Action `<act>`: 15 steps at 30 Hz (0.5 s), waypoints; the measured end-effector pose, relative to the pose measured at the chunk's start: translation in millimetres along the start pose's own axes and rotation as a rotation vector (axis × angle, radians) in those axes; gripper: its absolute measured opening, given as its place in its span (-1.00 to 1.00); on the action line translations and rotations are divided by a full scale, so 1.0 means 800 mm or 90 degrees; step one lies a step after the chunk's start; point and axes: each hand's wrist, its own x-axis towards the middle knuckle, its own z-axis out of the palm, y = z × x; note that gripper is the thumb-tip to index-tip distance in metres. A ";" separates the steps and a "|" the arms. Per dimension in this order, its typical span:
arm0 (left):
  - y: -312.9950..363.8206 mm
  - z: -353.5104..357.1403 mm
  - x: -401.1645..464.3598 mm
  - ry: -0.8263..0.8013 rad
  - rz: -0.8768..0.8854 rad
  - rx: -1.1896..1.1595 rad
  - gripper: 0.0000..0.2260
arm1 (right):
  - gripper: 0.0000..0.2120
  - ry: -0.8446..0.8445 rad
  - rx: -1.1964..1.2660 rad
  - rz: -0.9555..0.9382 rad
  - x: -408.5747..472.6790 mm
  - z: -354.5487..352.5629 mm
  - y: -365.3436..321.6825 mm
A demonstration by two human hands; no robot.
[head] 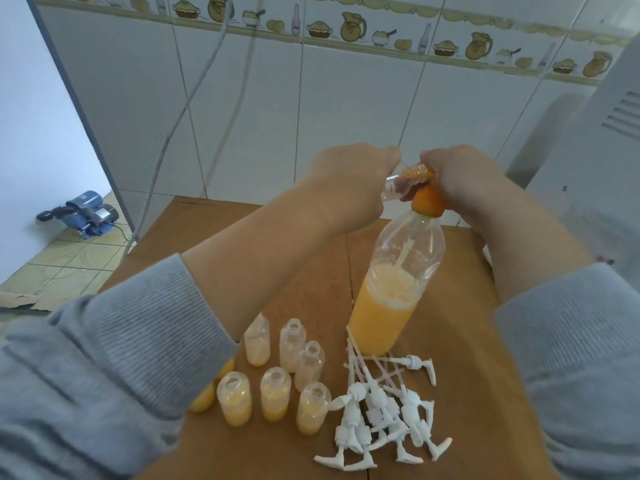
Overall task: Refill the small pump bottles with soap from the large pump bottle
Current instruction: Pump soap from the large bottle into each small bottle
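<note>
A large clear bottle (pixel 388 296), about half full of orange soap, stands on the brown table (pixel 460 358). Its orange pump head (pixel 427 199) sits on top. My right hand (pixel 460 181) grips the pump head. My left hand (pixel 349 183) holds a small clear bottle (pixel 393 187) tilted against the pump's spout. Several small open bottles (pixel 277 393) with a little orange soap in them stand in front of me. A pile of white pump tops (pixel 381 417) lies beside them on the right.
A white tiled wall (pixel 277 116) rises right behind the table. A white appliance (pixel 595 174) stands at the right edge. On the floor at the left sits a blue water pump (pixel 83 213), and cables (pixel 180 123) hang down the wall.
</note>
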 end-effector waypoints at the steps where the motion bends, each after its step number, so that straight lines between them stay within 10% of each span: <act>1: 0.000 0.001 -0.001 -0.014 -0.004 -0.001 -0.82 | -0.77 0.000 -0.006 -0.010 0.000 0.002 0.003; 8: 0.005 -0.014 -0.001 0.030 0.019 0.029 -0.79 | -0.73 -0.034 0.182 -0.057 -0.017 -0.018 0.001; 15: 0.004 -0.007 -0.002 -0.003 -0.011 0.003 -0.80 | -0.94 -0.029 0.014 -0.083 -0.011 -0.010 0.003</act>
